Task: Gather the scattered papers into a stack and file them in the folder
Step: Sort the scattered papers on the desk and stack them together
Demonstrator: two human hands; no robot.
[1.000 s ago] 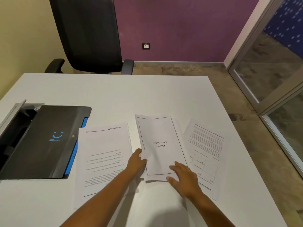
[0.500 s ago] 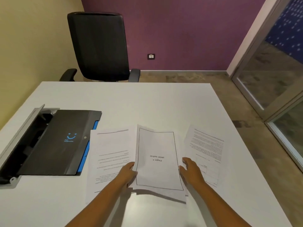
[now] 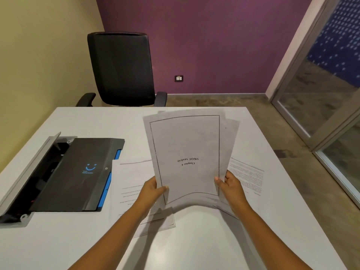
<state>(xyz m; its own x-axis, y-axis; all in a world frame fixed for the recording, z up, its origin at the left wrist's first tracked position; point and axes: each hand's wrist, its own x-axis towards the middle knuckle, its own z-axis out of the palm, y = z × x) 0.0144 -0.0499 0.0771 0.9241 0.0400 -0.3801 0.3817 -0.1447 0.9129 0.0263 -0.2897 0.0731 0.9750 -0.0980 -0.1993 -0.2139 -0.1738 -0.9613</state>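
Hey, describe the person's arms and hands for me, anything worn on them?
Both forearms are bare as far as the picture shows: no sleeves in view. The left hand and right hand have no gloves, and no watch, bracelet or rings can be seen. Nails look short and unpainted, though detail is soft.

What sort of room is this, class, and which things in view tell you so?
Probably an office or small meeting room: a black swivel chair at a white table, a glass partition door, and a document folder beside printed papers.
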